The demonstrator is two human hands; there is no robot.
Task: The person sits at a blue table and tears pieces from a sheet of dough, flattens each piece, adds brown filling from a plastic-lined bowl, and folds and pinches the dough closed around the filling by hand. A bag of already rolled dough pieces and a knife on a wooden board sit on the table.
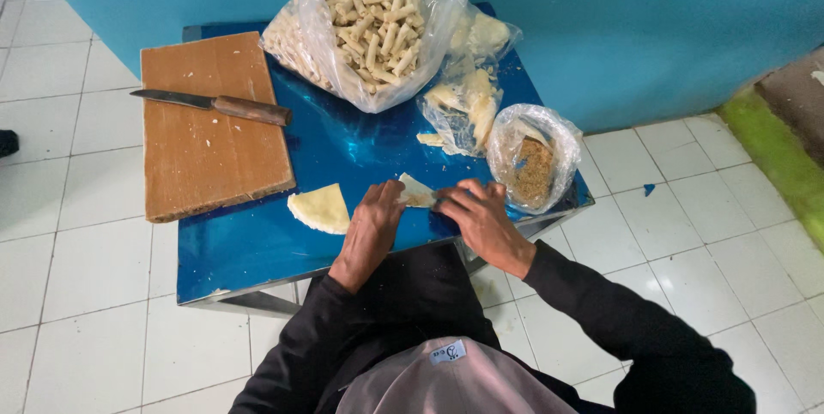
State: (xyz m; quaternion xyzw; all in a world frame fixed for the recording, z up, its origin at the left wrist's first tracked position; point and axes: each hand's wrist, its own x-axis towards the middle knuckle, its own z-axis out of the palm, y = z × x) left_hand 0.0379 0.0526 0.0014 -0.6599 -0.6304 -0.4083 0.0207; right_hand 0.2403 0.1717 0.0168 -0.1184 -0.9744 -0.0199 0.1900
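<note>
On a low blue table (257, 247), my left hand (371, 227) and my right hand (481, 221) both press on a pale triangular wrapper (416, 192) with brown filling on it. The fingers of both hands pinch and fold its edges. A small stack of cream quarter-round wrappers (320, 208) lies just left of my left hand. A clear bag of brown crumbly filling (534, 165) stands open right beside my right hand.
A large clear bag of finished pale rolls (369, 24) stands at the table's back. A smaller bag of wrappers (468, 101) lies beside it. A wooden cutting board (206, 157) with a knife (215, 104) sits on the left. White tile floor and a blue wall surround the table.
</note>
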